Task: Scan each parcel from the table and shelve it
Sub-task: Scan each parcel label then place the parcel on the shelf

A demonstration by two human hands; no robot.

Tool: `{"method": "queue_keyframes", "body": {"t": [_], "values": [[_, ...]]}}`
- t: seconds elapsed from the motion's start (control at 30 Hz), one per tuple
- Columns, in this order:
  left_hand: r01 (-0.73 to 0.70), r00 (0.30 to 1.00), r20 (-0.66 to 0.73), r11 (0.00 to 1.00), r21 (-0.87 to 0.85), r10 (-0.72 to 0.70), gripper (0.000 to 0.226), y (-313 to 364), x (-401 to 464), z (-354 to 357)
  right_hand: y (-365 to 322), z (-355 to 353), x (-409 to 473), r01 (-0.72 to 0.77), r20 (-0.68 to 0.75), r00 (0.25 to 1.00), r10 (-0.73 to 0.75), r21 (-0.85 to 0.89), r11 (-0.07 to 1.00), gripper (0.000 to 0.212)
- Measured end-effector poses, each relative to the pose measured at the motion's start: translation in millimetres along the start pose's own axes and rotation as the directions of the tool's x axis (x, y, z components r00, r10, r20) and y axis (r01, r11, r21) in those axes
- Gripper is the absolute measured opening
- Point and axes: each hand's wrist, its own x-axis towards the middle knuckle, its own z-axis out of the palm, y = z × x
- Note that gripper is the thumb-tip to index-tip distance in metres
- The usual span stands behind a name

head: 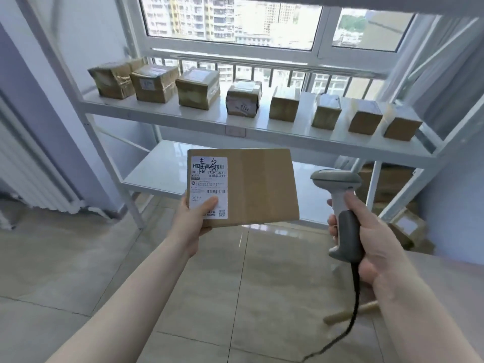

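Parcel (pixel 243 187), flat brown cardboard, held up in front of the shelving with the white shipping label (pixel 209 187) facing the camera. Gripped at its lower left corner by the left hand (pixel 193 218), thumb pressed on the bottom of the label, remaining fingers hidden behind the box. Just to the right, apart from the parcel, a grey handheld barcode scanner (pixel 340 213), handle wrapped by the fingers of the right hand (pixel 366 239), head pointing left toward the box, black cable (pixel 351 310) trailing down.

Judged as the scanning step, not yet shelving. Risks from here: thumb partly over the lower label, close under the small barcode, possibly blocking a read; handwritten marks scrawled across the top barcode, likely to spoil that one; one-corner grip on a wide box, prone to tilting or slipping; dangling cable liable to snag when reaching toward the shelf.

Beyond, a white metal shelving unit (pixel 262 132). Upper shelf carrying a row of eight small taped cardboard boxes (pixel 241 100) set side by side with gaps between. Lower shelf (pixel 167 169) showing bare white board where visible, partly hidden by the parcel. More brown boxes (pixel 387 182) stacked low behind the unit at right, count unclear.
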Motion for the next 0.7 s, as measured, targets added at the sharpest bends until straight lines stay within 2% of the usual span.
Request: {"method": "queue_keyframes", "body": {"t": [0.23,0.4,0.57,0.7], "values": [[-0.202,0.978,0.024,0.973,-0.108,0.205,0.033,87,34,12,-73,21,41,0.133,0.084,0.987,-0.135,0.036,0.99,0.044],[-0.332,0.934,0.087,0.933,-0.139,0.345,0.031,158,53,20,-119,42,52,0.238,0.125,0.961,-0.246,0.072,0.968,0.06],[-0.391,0.897,0.149,0.904,-0.171,0.416,0.032,218,81,27,-155,75,59,0.374,0.149,0.909,-0.39,0.129,0.919,0.052],[-0.433,0.871,0.186,0.89,-0.142,0.454,0.027,257,104,32,-177,104,69,0.405,0.146,0.895,-0.422,0.132,0.905,0.05]]}}
